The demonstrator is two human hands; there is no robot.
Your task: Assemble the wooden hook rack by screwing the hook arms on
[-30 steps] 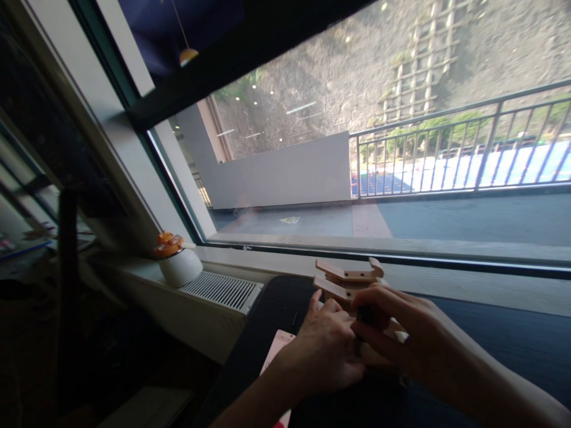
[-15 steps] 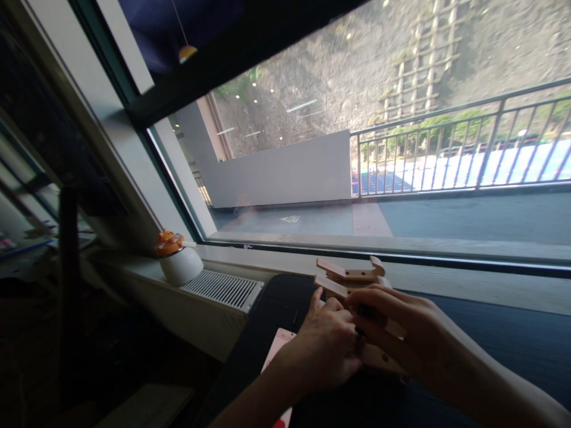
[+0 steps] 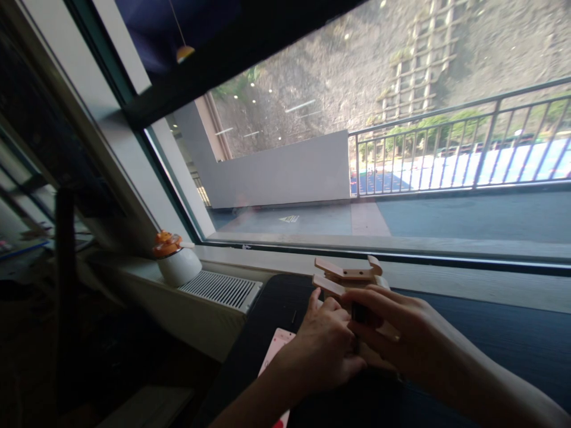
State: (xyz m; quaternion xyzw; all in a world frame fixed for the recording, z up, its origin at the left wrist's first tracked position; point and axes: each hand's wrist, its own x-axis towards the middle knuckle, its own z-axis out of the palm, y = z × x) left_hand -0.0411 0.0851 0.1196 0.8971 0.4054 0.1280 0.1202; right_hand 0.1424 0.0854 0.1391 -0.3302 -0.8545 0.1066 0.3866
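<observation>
A pale wooden stand (image 3: 357, 274) with angled arms, a curled end and small dark holes rests on the dark tabletop by the window. My left hand (image 3: 328, 345) is closed on its near side, the fingers bent over the wood and largely hiding it. My right hand (image 3: 401, 318) is closed beside it, thumb and fingers pinching a small dark object (image 3: 359, 313). Most of that object is covered by my fingers, so its kind does not show. The lower part of the stand is partly hidden under both hands.
A pink card or phone-like slab (image 3: 277, 346) lies left of my left hand, partly under my forearm. A small dark thin piece (image 3: 294, 316) is near it. On the sill ledge, a white dome with an orange figure (image 3: 179, 265) stands by a vent grille (image 3: 223, 289).
My right hand has turned slightly, and more of the dark object shows between its fingers. The left hand and the wooden stand stay about where they were.
</observation>
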